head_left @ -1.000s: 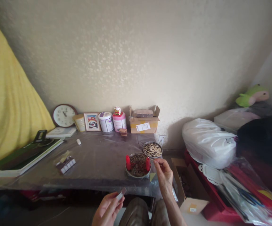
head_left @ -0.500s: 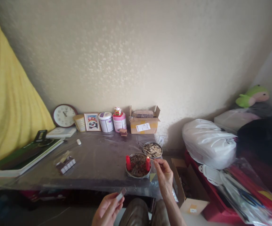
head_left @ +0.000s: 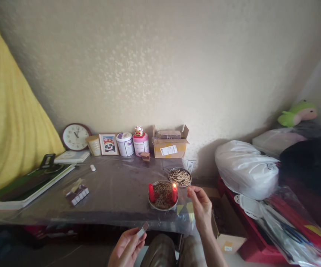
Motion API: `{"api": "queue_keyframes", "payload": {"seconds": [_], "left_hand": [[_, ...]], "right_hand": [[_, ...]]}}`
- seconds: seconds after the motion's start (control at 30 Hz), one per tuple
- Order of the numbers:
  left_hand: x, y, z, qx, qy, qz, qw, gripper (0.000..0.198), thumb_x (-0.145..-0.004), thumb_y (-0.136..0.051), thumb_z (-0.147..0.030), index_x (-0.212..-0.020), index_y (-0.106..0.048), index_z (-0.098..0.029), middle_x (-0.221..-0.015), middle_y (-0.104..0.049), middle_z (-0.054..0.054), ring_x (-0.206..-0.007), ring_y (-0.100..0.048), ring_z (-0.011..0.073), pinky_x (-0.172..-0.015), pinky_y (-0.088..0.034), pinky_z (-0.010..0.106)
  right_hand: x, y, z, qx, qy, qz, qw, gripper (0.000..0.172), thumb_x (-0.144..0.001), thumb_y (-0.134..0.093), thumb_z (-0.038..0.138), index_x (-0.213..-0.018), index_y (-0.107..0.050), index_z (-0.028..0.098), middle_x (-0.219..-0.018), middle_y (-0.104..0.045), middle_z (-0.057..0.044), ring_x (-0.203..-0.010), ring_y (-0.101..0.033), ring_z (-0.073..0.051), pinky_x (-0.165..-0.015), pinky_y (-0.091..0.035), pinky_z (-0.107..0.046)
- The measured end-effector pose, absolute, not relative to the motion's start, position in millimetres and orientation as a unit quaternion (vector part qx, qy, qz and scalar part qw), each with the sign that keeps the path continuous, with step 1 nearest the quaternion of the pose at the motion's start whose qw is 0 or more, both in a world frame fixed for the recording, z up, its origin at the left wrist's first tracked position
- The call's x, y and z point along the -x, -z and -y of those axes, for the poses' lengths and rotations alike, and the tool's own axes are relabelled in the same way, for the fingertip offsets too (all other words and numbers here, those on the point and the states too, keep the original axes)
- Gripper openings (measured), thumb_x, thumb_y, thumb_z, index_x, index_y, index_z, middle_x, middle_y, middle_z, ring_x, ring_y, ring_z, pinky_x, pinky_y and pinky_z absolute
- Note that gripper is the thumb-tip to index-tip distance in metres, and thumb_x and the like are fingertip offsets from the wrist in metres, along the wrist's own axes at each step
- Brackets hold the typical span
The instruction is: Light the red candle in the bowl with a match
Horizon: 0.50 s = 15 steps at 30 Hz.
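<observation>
My left hand (head_left: pixel 127 244) is closed around a small matchbox (head_left: pixel 142 232), held low in front of the table edge. Two red candles stand in a round metal dish of dark grains (head_left: pixel 162 205). A flame burns on the right candle (head_left: pixel 174 193); the left candle (head_left: pixel 151 193) shows none. Just right of the lit candle, my right hand (head_left: pixel 201 207) keeps thumb and fingertips pinched on a match, which is hardly visible now. Behind the dish sits a round tin of loose matchsticks (head_left: pixel 180 177).
Along the wall are a clock (head_left: pixel 76 137), a picture frame (head_left: pixel 109 144), canisters (head_left: pixel 125 144) and an open cardboard box (head_left: pixel 170 148). A packet of small boxes (head_left: pixel 77 194) lies on the table's left. Plastic bags (head_left: pixel 245 168) and another carton (head_left: pixel 230 237) stand at right.
My right hand has drawn back to the right, away from the right candle. That candle's flame looks taller and brighter. My left hand and the matchbox have hardly moved.
</observation>
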State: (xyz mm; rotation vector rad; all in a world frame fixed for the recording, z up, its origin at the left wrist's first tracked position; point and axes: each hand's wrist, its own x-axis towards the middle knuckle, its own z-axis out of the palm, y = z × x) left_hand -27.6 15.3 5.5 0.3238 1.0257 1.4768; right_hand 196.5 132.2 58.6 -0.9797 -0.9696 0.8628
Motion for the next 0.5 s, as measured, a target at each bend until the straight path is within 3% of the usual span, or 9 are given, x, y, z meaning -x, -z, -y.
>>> {"api": "queue_keyframes", "payload": {"seconds": [0.2, 0.33, 0.5], "left_hand": [[25.3, -4.9, -16.2, -0.135, -0.636, -0.432, 0.624, 0.039, -0.050, -0.089, -0.038, -0.079, -0.077, -0.016, -0.086, -0.079, 0.010, -0.086, -0.072, 0.0206, -0.082, -0.054, 0.028], [25.0, -4.5, -17.8, -0.126, -0.630, -0.417, 0.643, 0.039, -0.049, -0.090, -0.039, -0.078, -0.078, -0.017, -0.085, -0.080, 0.009, -0.085, -0.072, 0.0191, -0.081, -0.054, 0.025], [22.5, -3.8, -16.7, -0.117, -0.643, -0.432, 0.621, 0.042, -0.045, -0.090, -0.042, -0.077, -0.078, -0.018, -0.083, -0.080, 0.009, -0.084, -0.072, 0.0204, -0.079, -0.054, 0.026]], "right_hand": [[-240.8, -87.1, -135.7, 0.335, -0.461, 0.406, 0.715, 0.030, -0.068, -0.075, 0.045, -0.065, -0.058, 0.020, -0.061, -0.053, 0.002, -0.058, -0.050, -0.013, -0.057, -0.045, -0.026], [-259.9, -63.8, -153.1, 0.499, -0.353, 0.466, 0.640, 0.030, -0.064, -0.076, 0.044, -0.071, -0.066, 0.017, -0.066, -0.062, -0.002, -0.064, -0.054, -0.016, -0.062, -0.045, -0.029], [-262.3, -24.3, -177.8, 0.558, -0.309, 0.445, 0.628, 0.031, -0.060, -0.072, 0.041, -0.075, -0.069, 0.014, -0.063, -0.065, -0.002, -0.061, -0.057, -0.017, -0.060, -0.045, -0.029]]}}
